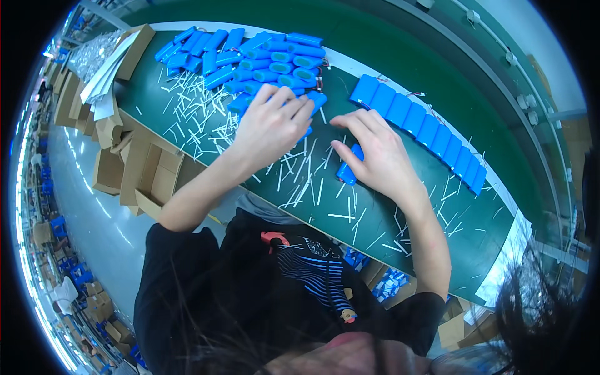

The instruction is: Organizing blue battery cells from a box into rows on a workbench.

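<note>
My left hand [273, 125] lies palm down on the near edge of a loose pile of blue battery packs [256, 59], its fingers closed over one blue pack [315, 100] whose end shows past the fingertips. My right hand [375, 153] presses on another blue battery pack [347, 172] lying on the green table [437, 219]; the pack's lower end sticks out under the thumb. A neat row of blue packs [425, 128] lies side by side just beyond my right hand.
Many thin white strips [194, 122] litter the green table around both hands. Open cardboard boxes [140, 172] stand off the table's left edge, and a stack of grey sheets [106, 78] lies at the far left corner. More boxes with blue items [387, 284] sit under the table.
</note>
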Motion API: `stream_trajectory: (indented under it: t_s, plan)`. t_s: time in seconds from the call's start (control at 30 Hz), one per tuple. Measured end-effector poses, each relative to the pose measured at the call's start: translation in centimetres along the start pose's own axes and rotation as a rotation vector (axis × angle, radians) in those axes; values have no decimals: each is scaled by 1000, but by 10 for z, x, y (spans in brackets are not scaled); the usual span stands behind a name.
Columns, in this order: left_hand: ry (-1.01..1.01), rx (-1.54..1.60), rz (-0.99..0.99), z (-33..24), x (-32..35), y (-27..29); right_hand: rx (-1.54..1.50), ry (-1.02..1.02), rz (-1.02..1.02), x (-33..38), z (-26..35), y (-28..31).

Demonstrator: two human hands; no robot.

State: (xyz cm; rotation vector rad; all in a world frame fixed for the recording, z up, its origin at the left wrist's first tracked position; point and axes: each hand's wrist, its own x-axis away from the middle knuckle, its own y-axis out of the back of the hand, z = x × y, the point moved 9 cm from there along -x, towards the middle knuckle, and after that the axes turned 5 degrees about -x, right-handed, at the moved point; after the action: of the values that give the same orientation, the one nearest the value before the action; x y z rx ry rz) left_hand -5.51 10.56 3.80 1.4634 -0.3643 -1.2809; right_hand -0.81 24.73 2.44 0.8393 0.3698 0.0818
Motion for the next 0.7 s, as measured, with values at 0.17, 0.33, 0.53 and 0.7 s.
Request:
stream_trajectory:
  t_s: [0.17,0.33,0.53,0.7]
  plan:
    - [299,348,-277,-21,21,8,-106,12,-142,5,5,-4]
    - [319,376,-212,-45,55,3,-89,103,211,10,-4,-21]
    - [365,193,-104,-14,80,-2,62,123,416,12,-12,-41]
    - [412,291,-110,-17,83,-7,66,121,265,7,0,-38]
